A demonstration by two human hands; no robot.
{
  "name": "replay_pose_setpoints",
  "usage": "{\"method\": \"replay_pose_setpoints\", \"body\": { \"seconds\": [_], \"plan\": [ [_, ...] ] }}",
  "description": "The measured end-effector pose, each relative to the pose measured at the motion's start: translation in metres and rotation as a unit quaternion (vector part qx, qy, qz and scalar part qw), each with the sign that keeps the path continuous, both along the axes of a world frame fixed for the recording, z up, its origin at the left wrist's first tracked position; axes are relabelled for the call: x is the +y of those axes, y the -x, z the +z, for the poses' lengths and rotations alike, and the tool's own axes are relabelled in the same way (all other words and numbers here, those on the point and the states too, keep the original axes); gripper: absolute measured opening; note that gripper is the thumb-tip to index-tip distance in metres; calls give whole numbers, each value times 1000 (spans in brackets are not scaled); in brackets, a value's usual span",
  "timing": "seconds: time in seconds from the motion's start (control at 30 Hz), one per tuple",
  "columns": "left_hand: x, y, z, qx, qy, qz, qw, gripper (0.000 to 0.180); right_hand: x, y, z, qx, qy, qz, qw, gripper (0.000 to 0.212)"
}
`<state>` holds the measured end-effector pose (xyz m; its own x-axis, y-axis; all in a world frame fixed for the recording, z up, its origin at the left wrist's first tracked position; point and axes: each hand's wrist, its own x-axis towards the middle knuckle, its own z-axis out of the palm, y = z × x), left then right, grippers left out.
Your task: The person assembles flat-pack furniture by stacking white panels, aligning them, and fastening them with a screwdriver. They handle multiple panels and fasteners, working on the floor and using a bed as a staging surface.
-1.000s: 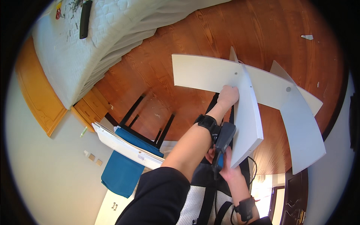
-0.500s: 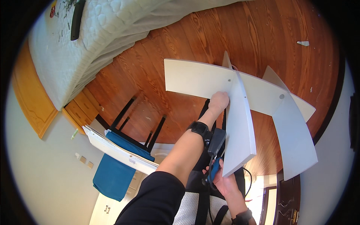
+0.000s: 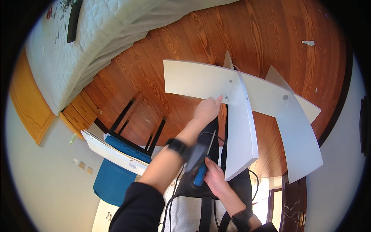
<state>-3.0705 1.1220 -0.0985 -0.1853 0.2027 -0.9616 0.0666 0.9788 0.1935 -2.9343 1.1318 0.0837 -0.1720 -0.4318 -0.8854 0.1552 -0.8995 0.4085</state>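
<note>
A white board assembly stands in front of me, with a long curved-looking board [image 3: 189, 79] crossed by an upright panel [image 3: 241, 131] and a second panel [image 3: 299, 139]. Near the joint, a small screw [image 3: 227, 96] sticks out of the long board below a round fitting. My left hand [image 3: 206, 111] is just left of that screw, one finger stretched toward it, nothing visible in its grasp; its other fingers are mostly hidden. Lower down, my right hand [image 3: 217, 178] is closed around a blue-handled screwdriver [image 3: 199, 175], its shaft pointing up beside the upright panel.
A bed with a pale quilted mattress [image 3: 104, 34] fills the upper left, with a dark long object [image 3: 74, 21] on it. Left of me stands a blue chair [image 3: 116, 181] with white boards [image 3: 112, 152] against it. A paper scrap [image 3: 308, 43] lies on the wooden floor.
My left hand has drawn back down and left from the joint, uncovering the screw. The screwdriver has come out from behind my left wrist and its shaft now shows.
</note>
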Motion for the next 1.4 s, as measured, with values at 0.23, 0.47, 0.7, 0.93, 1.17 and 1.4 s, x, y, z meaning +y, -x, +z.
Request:
{"method": "replay_pose_setpoints", "body": {
  "seconds": [0.23,0.47,0.7,0.93,1.17,1.4],
  "plan": [
    [-39,20,149,-42,16,64,997,57,-23,52,-32,-21,-344,119,931,31],
    [11,3,130,69,-72,132,986,46,9,75,-72,-3,-254,-220,942,38],
    [30,-1,107,121,-41,43,991,34,13,72,-95,10,-237,-276,931,38],
    [33,3,105,127,-32,8,991,35,10,68,-100,13,-230,-289,929,39],
    [42,4,108,167,-56,-31,984,34,8,66,-100,17,-224,-297,928,39],
    [45,-2,108,195,-69,-76,975,30,4,64,-100,20,-223,-301,927,40]
  ]
}}
